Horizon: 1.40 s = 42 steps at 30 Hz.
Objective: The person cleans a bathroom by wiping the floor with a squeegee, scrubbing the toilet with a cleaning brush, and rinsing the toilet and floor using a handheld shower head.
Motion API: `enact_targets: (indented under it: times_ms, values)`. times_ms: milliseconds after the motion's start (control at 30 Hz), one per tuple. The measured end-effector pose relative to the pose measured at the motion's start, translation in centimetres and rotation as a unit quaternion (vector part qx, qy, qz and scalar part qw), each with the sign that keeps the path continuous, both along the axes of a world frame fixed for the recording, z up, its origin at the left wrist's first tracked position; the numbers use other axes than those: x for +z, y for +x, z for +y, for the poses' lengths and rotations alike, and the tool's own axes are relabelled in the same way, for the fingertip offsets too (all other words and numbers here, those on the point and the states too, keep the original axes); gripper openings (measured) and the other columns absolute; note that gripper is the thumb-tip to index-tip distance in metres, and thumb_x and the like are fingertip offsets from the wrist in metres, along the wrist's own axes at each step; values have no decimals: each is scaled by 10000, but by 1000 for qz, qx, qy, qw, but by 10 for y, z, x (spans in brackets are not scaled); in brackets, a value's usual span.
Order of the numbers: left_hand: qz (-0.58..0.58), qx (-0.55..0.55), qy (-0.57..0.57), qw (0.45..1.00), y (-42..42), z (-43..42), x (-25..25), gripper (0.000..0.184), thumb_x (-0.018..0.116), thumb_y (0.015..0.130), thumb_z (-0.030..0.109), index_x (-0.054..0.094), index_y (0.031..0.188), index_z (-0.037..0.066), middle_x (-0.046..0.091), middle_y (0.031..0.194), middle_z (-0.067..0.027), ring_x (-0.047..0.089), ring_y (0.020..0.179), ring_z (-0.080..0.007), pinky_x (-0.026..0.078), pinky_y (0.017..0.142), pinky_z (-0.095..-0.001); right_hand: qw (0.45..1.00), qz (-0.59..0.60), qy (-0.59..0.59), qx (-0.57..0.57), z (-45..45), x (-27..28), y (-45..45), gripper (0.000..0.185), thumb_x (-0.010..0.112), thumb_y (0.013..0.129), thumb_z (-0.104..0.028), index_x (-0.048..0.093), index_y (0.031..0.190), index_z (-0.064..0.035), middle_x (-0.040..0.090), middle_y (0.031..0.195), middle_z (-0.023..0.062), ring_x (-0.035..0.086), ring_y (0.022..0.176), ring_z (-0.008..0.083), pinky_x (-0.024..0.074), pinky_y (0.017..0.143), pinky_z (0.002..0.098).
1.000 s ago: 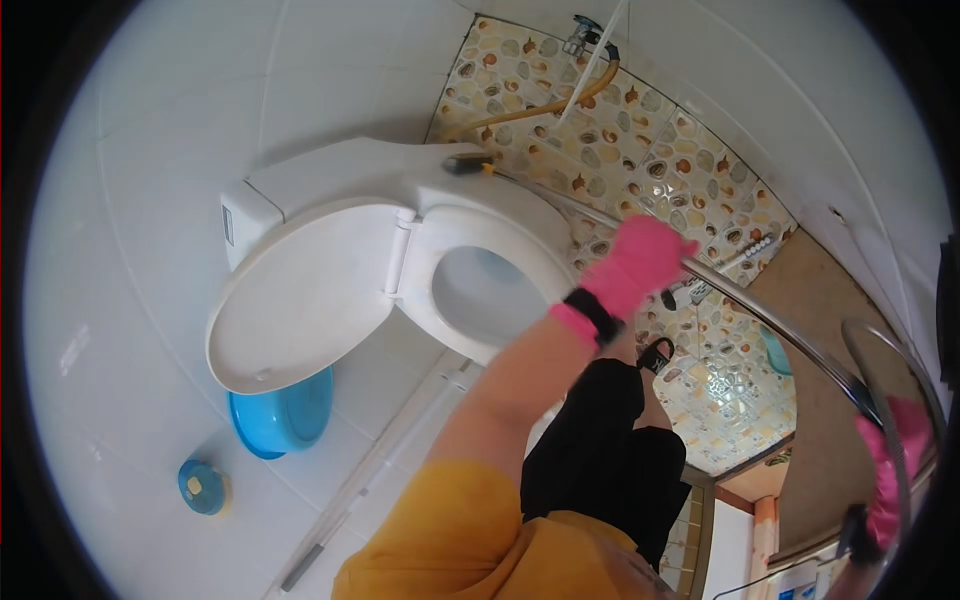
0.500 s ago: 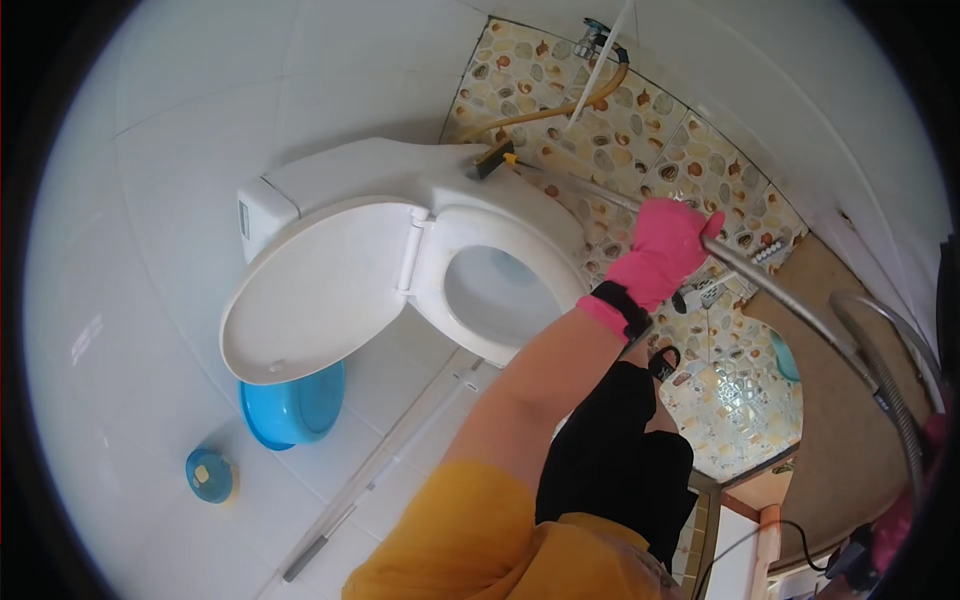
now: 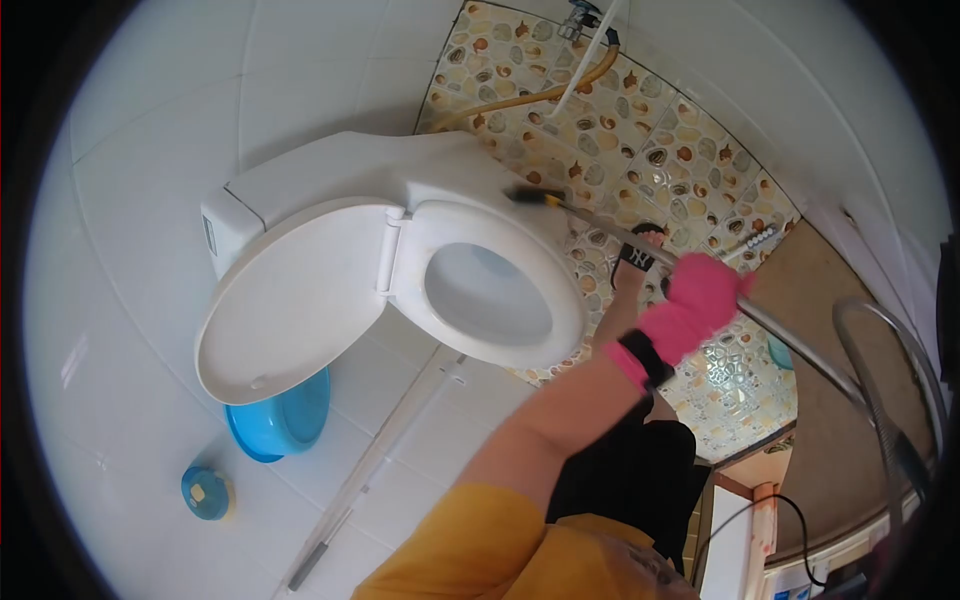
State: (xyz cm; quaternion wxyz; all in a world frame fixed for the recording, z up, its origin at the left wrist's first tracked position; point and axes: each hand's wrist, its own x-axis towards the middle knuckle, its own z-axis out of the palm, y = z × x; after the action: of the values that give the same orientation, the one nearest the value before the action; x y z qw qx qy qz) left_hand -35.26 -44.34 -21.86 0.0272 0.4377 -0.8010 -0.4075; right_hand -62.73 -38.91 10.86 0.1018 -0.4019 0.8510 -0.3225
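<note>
My left hand (image 3: 705, 293), in a pink rubber glove with a black band at the wrist, is closed around the metal pole of a long-handled scrub brush (image 3: 625, 234). The dark brush head (image 3: 537, 196), blurred by motion, is at the outer side of a white toilet (image 3: 572, 310). The toilet's lid (image 3: 300, 300) is raised and its seat is down. At the dim lower right edge, a trace of dark pink (image 3: 882, 560) may be my right glove; its fingers are hidden.
A sandalled foot (image 3: 634, 258) stands on the shell-patterned floor (image 3: 660, 160). A yellow hose (image 3: 540, 97) runs from a wall tap. Beneath the lid sits a blue basin (image 3: 300, 415), near a round blue container (image 3: 205, 493). A flexible metal hose (image 3: 870, 415) hangs at the right.
The brush head has moved along the toilet's side toward its front. My left hand has shifted right and down in view with the pole. The sandalled foot now shows more fully.
</note>
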Motion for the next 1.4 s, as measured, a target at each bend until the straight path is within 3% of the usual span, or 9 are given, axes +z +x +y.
enact_targets:
  times_ms: [400,533,633,800,967,1033,1167,1200,1400]
  values:
    - [-53,-163,114,979,35,-49,24,264,704,662,373,664,643,113,600,600,-132,579,616,-361,488,640,-434,999,-29,-3,-17,57,-3,25,368,487,968,-374,588,1128,-59,493,654,12,395,537,104,314,480,252]
    - [31,-141,-5,990,70,-67,-15,216,727,622,351,638,601,155,576,585,-104,577,626,-344,490,671,-433,876,-474,-40,74,130,-75,35,396,581,886,-361,621,1128,-50,557,829,38,556,785,234,313,1087,574]
    - [83,-63,-99,990,105,-69,-13,250,677,671,367,700,707,121,598,631,-154,610,740,-383,472,745,-460,839,-523,-93,-117,49,-97,158,483,545,933,-379,555,1165,45,421,588,-26,412,571,57,404,885,268]
    - [85,-94,-41,991,71,-45,-17,133,643,679,311,690,692,187,611,648,-110,574,694,-377,427,679,-493,869,-465,-78,-151,79,-75,139,610,601,893,-414,485,1260,60,441,614,-37,465,628,75,327,1062,330]
    - [126,-119,-45,984,-40,21,41,76,691,610,273,662,648,213,559,593,-64,560,659,-353,412,679,-460,924,-303,19,-234,152,13,48,669,501,944,-418,335,1421,20,462,1357,202,390,1324,306,239,1147,372]
    - [232,-59,-42,970,-70,37,54,97,693,598,270,672,682,225,579,621,-65,564,699,-345,406,705,-457,979,-83,-86,-167,76,55,125,391,541,939,-222,519,1286,-43,650,1092,146,663,813,215,526,601,299]
    - [298,-48,-11,953,-80,18,92,103,692,605,225,675,705,208,593,642,-71,570,727,-335,409,708,-466,784,-534,-315,-26,162,75,44,662,499,944,-426,351,1406,24,331,1461,230,280,1392,321,179,1179,410]
    - [270,-37,-35,961,-77,7,107,75,693,621,217,665,689,200,591,638,-74,575,724,-334,418,687,-459,949,-269,-139,-89,151,80,65,660,494,950,-414,337,1402,41,231,1504,247,217,1415,328,153,1189,419]
    - [232,50,-72,969,-83,-61,131,214,673,780,230,620,670,53,594,628,-137,590,619,-334,455,596,-435,907,-317,-170,-218,186,45,93,522,460,982,-276,341,1412,-4,422,1377,237,426,1279,266,284,1119,366]
